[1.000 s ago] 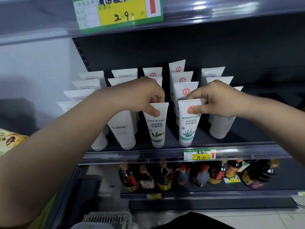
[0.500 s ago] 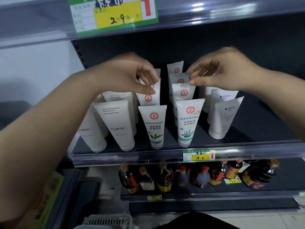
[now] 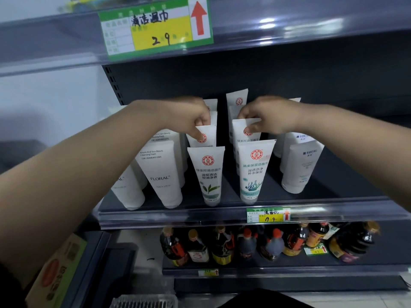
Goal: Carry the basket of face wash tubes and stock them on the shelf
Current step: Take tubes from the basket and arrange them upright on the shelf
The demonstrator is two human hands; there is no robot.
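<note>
White face wash tubes stand cap-down in rows on the dark shelf [image 3: 222,215]. My left hand [image 3: 189,117] pinches the top of the second tube [image 3: 205,135] in the green-leaf row, behind the front green-leaf tube [image 3: 208,174]. My right hand [image 3: 266,117] pinches the top of the second tube [image 3: 243,130] in the seaweed row, behind the front seaweed tube [image 3: 253,170]. FLORAL tubes [image 3: 163,172] stand at the left, plain white tubes [image 3: 300,167] at the right. A white basket's [image 3: 142,302] rim shows at the bottom edge.
Dark sauce bottles [image 3: 255,245] fill the shelf below. A price tag [image 3: 268,215] sits on the shelf's front rail, and a larger green and yellow tag [image 3: 155,27] on the shelf above. A printed carton [image 3: 57,267] is at lower left.
Both hands left the front tubes, rose over the back rows, then came down onto the second tubes of the two middle rows. The view moved closer to the shelf.
</note>
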